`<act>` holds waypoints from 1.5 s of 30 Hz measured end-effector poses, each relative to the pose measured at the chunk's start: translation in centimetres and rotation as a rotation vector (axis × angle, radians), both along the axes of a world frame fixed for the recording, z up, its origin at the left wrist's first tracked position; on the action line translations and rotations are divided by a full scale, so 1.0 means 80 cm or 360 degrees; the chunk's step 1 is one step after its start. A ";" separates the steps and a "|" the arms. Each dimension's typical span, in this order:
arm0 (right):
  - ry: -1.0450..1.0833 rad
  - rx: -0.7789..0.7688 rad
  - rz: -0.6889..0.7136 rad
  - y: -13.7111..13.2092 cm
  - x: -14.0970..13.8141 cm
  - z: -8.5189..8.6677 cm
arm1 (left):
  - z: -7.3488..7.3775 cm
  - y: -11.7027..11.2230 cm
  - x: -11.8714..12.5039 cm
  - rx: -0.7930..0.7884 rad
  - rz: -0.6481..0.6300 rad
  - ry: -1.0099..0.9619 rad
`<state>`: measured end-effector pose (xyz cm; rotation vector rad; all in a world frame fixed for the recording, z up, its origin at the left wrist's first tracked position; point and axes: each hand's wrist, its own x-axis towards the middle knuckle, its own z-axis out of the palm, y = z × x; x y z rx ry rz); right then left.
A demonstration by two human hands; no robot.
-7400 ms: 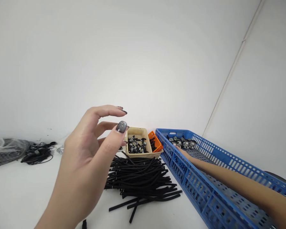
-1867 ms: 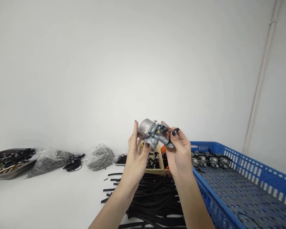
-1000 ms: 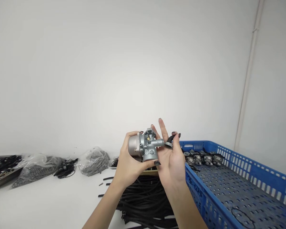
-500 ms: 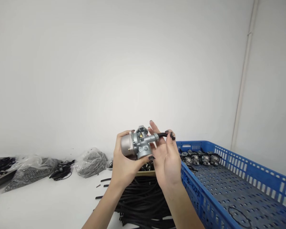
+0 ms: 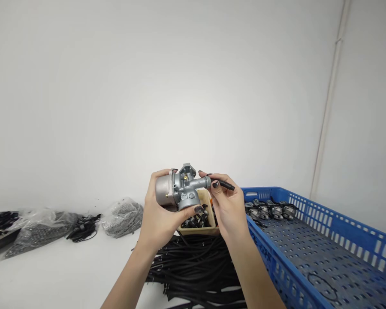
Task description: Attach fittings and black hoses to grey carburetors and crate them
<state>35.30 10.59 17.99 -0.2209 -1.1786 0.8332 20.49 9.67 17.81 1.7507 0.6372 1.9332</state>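
Note:
My left hand [image 5: 159, 216] is wrapped round a silver metal carburetor [image 5: 176, 191], held up in front of me above the table. My right hand [image 5: 228, 208] pinches a short black rubber hose [image 5: 223, 184] at the carburetor's side nozzle, fingers closed on it. Below the hands lies a heap of black hose pieces [image 5: 196, 268]. A beige box [image 5: 206, 229] of small clips stands just behind the heap.
A blue perforated crate [image 5: 309, 257] sits at the right with a row of carburetors [image 5: 270, 210] at its far end. Plastic bags of small parts [image 5: 122, 216] and black rings [image 5: 82, 227] lie at the left on the white table, against a white wall.
The carburetor has shifted left and turned in my left hand. My right hand has closed from spread fingers to a pinch on the hose at the nozzle.

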 end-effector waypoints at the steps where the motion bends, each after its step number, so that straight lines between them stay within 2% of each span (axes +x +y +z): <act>1: -0.0013 0.0014 -0.0015 0.001 0.001 0.000 | 0.000 0.000 -0.001 0.0001 -0.0010 0.0012; 8: -0.0043 0.0236 -0.0176 0.002 0.010 -0.002 | 0.006 -0.001 -0.003 -0.0125 -0.0173 0.0048; 12: -0.0056 0.0214 -0.0163 0.002 0.013 -0.003 | 0.007 0.000 -0.003 -0.0145 -0.0280 0.0059; 18: -0.0077 0.0220 -0.0230 0.003 0.013 -0.003 | 0.010 -0.007 -0.003 -0.0186 -0.0168 0.0080; 24: -0.0075 0.0180 -0.0250 -0.007 0.015 0.001 | 0.010 -0.009 -0.001 -0.0131 -0.0277 0.0070; 28: -0.0088 0.0185 -0.0343 -0.011 0.015 0.002 | 0.008 -0.008 -0.001 -0.0097 -0.0224 0.0071; 34: -0.0099 0.0069 -0.0415 -0.010 0.017 0.002 | 0.007 -0.011 -0.002 -0.0094 -0.0176 0.0099; 40: -0.0061 0.0067 -0.0340 -0.012 0.015 0.004 | 0.010 -0.019 0.005 -0.0066 -0.0083 0.0042; 45: -0.0118 0.0057 -0.0235 -0.015 0.017 0.007 | 0.010 -0.017 0.004 -0.0126 -0.0181 0.0032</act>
